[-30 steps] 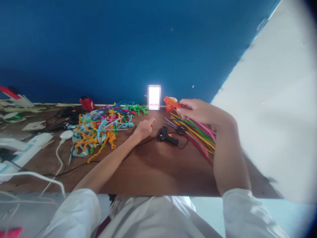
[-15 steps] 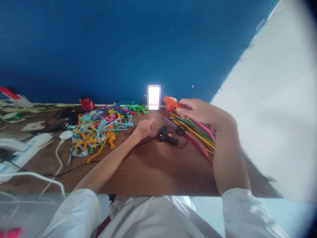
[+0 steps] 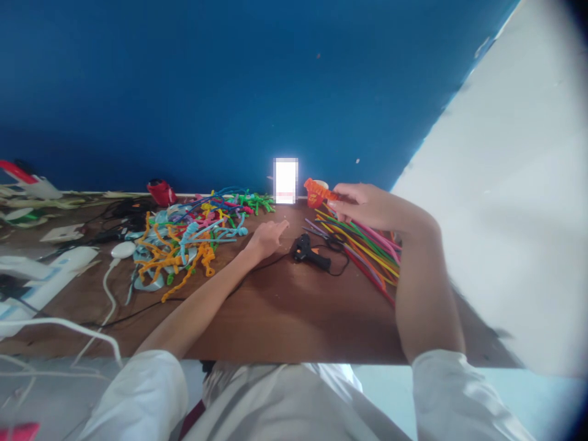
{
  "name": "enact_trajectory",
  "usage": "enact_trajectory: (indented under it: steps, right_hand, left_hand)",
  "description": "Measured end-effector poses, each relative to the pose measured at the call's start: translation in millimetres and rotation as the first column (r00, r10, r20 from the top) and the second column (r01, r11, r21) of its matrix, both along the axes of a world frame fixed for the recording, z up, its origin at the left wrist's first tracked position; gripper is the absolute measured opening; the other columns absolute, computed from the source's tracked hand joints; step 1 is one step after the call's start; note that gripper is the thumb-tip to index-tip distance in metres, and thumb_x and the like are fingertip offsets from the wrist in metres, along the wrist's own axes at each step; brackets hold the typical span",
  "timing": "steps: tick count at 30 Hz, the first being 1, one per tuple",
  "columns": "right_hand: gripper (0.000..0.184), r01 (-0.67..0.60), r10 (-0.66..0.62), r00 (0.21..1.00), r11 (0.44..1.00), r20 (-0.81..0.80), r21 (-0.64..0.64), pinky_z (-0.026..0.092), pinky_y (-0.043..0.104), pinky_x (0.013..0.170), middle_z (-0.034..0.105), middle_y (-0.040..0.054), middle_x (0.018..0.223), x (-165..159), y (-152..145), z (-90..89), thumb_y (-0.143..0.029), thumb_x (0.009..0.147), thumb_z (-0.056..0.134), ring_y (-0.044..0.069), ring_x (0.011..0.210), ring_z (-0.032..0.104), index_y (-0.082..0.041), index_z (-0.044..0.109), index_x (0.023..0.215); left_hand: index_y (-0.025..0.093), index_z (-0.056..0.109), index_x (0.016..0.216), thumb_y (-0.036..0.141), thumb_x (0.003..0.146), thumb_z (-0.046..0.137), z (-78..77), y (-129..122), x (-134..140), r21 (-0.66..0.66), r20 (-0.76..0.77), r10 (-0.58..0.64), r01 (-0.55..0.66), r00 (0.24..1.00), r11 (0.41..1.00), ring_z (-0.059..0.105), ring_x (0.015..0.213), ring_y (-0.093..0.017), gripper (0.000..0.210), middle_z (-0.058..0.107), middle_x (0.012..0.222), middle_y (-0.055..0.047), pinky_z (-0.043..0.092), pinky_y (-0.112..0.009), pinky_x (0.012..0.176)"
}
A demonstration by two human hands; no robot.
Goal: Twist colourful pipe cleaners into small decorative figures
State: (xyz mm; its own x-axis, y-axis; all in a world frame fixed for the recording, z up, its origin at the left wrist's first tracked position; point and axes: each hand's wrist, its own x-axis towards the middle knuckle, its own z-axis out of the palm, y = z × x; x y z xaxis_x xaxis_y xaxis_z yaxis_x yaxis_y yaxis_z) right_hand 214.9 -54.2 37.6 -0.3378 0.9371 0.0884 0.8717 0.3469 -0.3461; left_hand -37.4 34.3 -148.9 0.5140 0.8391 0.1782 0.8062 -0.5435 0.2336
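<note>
My right hand [image 3: 357,201] is closed on an orange coiled pipe cleaner [image 3: 321,188], whose fuzzy end points left in front of a red cup [image 3: 315,197]. On the table my left hand [image 3: 267,239] holds nothing; its index finger stretches towards a bright, blurred-out upright screen [image 3: 285,181] by the wall. A black glue gun [image 3: 311,254] lies between the hands and nearer to me. Scissors [image 3: 324,236] rest just beyond it. Under and beside my right hand spreads a bundle of straight coloured pipe cleaners [image 3: 367,245].
To the left is a tangled heap of bent, coloured pipe cleaners [image 3: 184,245]. A red pouch-like object [image 3: 161,192] stands behind it. Further left sit a white power strip [image 3: 55,282] and white cables [image 3: 108,294]. A blue wall [image 3: 229,92] bounds the table [image 3: 285,331] at the back.
Almost nothing differs. My left hand has shifted very slightly right, and my right hand keeps its hold on the orange pipe cleaner in the same place.
</note>
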Motion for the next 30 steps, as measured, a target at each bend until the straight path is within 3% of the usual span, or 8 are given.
enact_trajectory:
  steps: [3,6,10,13,16,20,25,30]
  right_hand:
    - [0.04,0.004,-0.004,1.0,1.0,0.005,0.017,0.045,0.032,0.069,0.071,0.0031,0.087,-1,-1,0.8,-0.063,0.092,0.043,0.021,0.076,0.063,-0.028,0.063,0.099]
    - [0.042,0.007,-0.007,1.0,1.0,-0.004,0.022,0.045,0.033,0.07,0.071,0.004,0.089,0,-2,1.1,-0.064,0.091,0.044,0.022,0.077,0.063,-0.029,0.064,0.1]
    - [0.042,0.026,-0.025,0.999,0.999,-0.021,0.022,0.047,0.034,0.072,0.072,0.005,0.089,2,-2,1.1,-0.064,0.091,0.045,0.023,0.079,0.064,-0.029,0.065,0.102]
    - [0.041,0.034,-0.033,0.999,0.999,-0.029,0.025,0.047,0.033,0.072,0.073,0.0052,0.09,2,-2,1.4,-0.063,0.091,0.047,0.023,0.08,0.065,-0.028,0.066,0.102]
    - [0.037,0.012,-0.012,0.998,1.0,-0.056,0.013,0.045,0.031,0.07,0.073,0.0037,0.09,0,-2,2.0,-0.059,0.093,0.046,0.021,0.078,0.065,-0.028,0.064,0.101]
    - [0.032,-0.009,0.006,0.994,1.0,-0.109,-0.018,0.044,0.031,0.07,0.072,0.0008,0.084,-4,0,1.3,-0.053,0.097,0.042,0.019,0.074,0.063,-0.027,0.062,0.097]
    - [0.035,0.019,-0.013,0.969,1.0,-0.246,0.019,0.043,0.031,0.07,0.071,0.0023,0.084,-9,4,-2.1,-0.052,0.098,0.041,0.018,0.076,0.063,-0.023,0.058,0.086]
    - [0.038,0.03,-0.014,0.92,0.999,-0.393,0.037,0.042,0.029,0.067,0.07,0.0043,0.083,-13,5,-3.2,-0.051,0.098,0.042,0.016,0.071,0.06,-0.021,0.06,0.086]
  left_hand:
    - [0.017,0.057,0.133,0.009,0.089,0.035,0.0,1,1,0.012,-0.007,-0.025,0.025,1.0,1.0,0.062,0.095,-0.025,0.049,0.07,0.101,-0.012,0.045,-0.039,0.092]
    - [0.016,0.06,0.125,0.008,0.089,0.035,10.0,0,-2,0.052,0.014,-0.025,0.024,1.0,0.998,0.061,0.098,-0.026,0.045,0.068,0.101,-0.012,0.045,-0.039,0.093]
    - [0.017,0.055,0.119,-0.001,0.08,0.035,40.0,-2,-14,0.241,0.283,-0.015,-0.056,0.959,0.969,0.058,0.1,-0.023,0.048,0.062,0.103,-0.01,0.047,-0.037,0.089]
    - [0.02,0.042,0.122,-0.004,0.073,0.039,62.6,-2,-22,0.249,0.588,-0.044,-0.129,0.808,0.96,0.057,0.08,-0.015,0.055,0.052,0.086,-0.001,0.049,-0.032,0.081]
    - [0.024,0.032,0.118,0.0,0.072,0.047,78.9,-2,-22,0.139,0.79,-0.101,-0.016,0.605,0.99,0.06,0.074,-0.01,0.054,0.047,0.084,0.005,0.05,-0.028,0.073]
    - [0.027,0.026,0.115,0.01,0.073,0.057,102.6,-7,-12,-0.036,0.939,-0.02,0.158,0.344,0.987,0.064,0.072,-0.009,0.055,0.05,0.09,0.005,0.052,-0.026,0.067]
    - [0.028,0.025,0.118,0.014,0.074,0.066,135.3,-21,3,0.018,0.957,-0.083,0.229,0.277,0.973,0.066,0.077,-0.009,0.061,0.052,0.101,0.003,0.054,-0.027,0.072]
    - [0.031,0.026,0.119,0.012,0.076,0.066,144.6,-31,16,0.228,0.918,-0.261,0.141,0.299,0.963,0.064,0.077,-0.007,0.062,0.052,0.107,0.002,0.055,-0.027,0.075]
